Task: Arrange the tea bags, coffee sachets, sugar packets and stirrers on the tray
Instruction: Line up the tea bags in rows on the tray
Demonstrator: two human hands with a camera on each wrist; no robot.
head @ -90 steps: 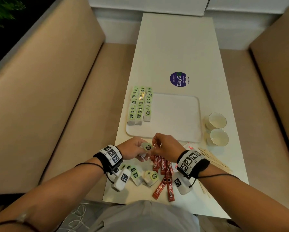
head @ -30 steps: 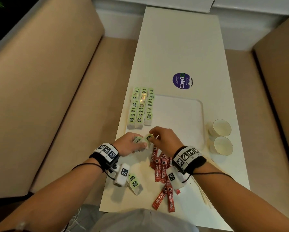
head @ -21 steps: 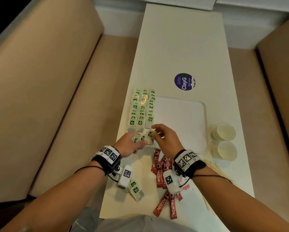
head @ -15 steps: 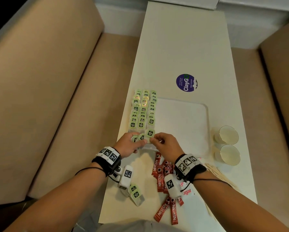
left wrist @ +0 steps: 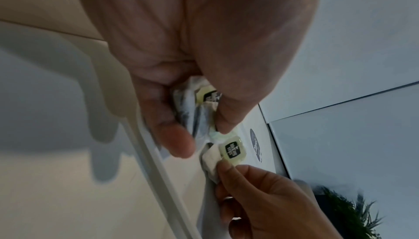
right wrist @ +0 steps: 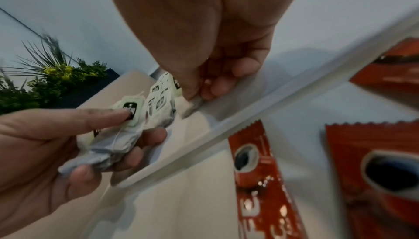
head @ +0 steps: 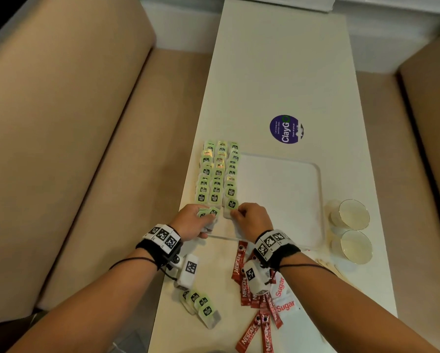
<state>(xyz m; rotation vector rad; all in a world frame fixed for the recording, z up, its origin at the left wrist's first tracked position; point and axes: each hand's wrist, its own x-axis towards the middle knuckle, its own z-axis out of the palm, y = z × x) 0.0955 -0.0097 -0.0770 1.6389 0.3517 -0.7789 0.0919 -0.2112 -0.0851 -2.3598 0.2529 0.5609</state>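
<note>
Three rows of green-tagged tea bags point(head: 217, 171) lie along the left side of the white tray point(head: 285, 194). My right hand point(head: 242, 216) pinches one tea bag point(head: 231, 206) by its lower edge at the near end of the right row; the pinch shows in the right wrist view point(right wrist: 192, 106). My left hand point(head: 196, 221) grips a small stack of tea bags point(head: 208, 214) over the tray's near left corner, the thumb point(right wrist: 108, 115) pressing on the top tag. That stack point(left wrist: 199, 110) sits between thumb and fingers in the left wrist view.
On the table point(head: 277, 72) nearer me lie several more tea bags point(head: 201, 305), red coffee sachets point(head: 249, 296), white sugar packets point(head: 285, 301) and wooden stirrers point(head: 331, 267). Two paper cups point(head: 351, 230) stand right of the tray. Beige benches flank the table.
Both hands have moved forward from the loose pile onto the tray's near left corner. The right hand now has one tea bag down at the end of the right row.
</note>
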